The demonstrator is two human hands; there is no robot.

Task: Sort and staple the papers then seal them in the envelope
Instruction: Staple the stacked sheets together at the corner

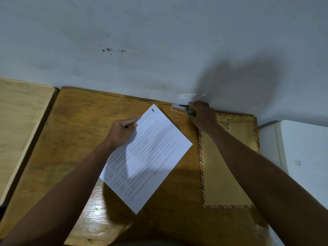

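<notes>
The stack of printed papers (149,155) lies skewed on the wooden table (74,139), one corner pointing toward the wall, with the left hand (123,129) curled on its upper left edge, fingers pinching or pressing the sheets there. The right hand (202,115) has reached to the far edge of the table and is closed around the rear of a stapler (179,107), whose metal nose pokes out to the left, just beyond the top corner of the papers. The brown envelope (221,174), with its red-and-black striped border and a string-tie closure near the top, lies flat to the right, partly under the right forearm. The papers look light, floppy and apt to slide apart, so they are best squared and held firmly by the corner to be stapled; the stapler seems rigid and small (an easy one-handed grip). A handwritten "1" marks the top corner of the uppermost sheet; the printed lines are too small to read.
</notes>
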